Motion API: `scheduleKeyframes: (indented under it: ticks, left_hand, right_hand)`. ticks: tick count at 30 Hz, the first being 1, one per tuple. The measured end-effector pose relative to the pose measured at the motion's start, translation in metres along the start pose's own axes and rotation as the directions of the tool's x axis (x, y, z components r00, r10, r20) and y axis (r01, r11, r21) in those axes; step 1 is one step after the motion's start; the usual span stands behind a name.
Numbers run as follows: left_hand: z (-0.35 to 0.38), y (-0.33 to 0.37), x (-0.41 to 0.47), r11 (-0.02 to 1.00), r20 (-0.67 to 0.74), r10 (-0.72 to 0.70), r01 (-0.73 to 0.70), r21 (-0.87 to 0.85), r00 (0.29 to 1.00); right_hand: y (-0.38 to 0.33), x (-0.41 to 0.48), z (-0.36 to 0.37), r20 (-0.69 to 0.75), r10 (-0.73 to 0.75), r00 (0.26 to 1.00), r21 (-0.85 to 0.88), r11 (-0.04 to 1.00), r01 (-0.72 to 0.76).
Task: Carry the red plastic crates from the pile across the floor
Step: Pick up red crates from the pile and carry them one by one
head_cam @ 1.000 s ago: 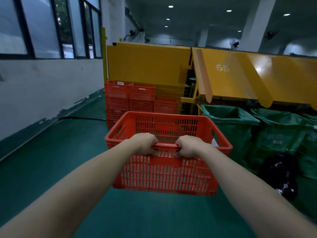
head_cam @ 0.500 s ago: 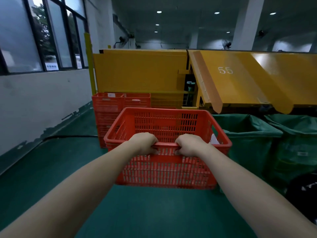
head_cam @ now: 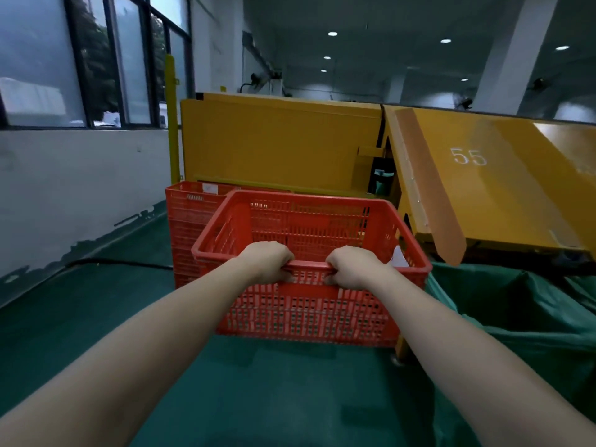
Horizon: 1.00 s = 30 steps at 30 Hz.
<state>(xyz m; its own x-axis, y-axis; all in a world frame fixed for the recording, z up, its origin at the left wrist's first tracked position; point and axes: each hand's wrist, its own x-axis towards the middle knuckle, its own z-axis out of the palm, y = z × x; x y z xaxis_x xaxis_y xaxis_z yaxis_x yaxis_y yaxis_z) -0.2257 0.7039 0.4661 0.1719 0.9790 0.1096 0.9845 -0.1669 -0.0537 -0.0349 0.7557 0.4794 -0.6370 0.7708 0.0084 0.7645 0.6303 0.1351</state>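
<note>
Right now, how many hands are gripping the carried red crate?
2. The left hand grips the near rim of the red crate left of centre; the right hand grips the same rim right of centre. Neither is hidden.

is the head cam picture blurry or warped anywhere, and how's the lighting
Head view: dim bluish light from ceiling lights; window frames bow from wide-angle distortion; pale glare on the yellow chute; stacked crates look slightly soft; the held crate, left hand and right hand are sharper.
</note>
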Motion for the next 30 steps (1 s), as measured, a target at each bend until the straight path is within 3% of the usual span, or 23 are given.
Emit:
scheduleKeyframes:
  ticks: [17,30]
  left_hand:
    - [0.049,-0.181,0.352,0.996,-0.110,0.083,-0.078,0.049,0.990]
    - [0.082,-0.247,0.591,0.987,-0.181,0.131,-0.110,0.120,0.975]
  right_hand:
    - [0.145,0.362,0.031,-0.086,0.083,0.993,-0.048,0.995,-0.087]
    - [0.277,0.563,0.058,-0.170,0.118,0.978,-0.123,0.983,-0.140]
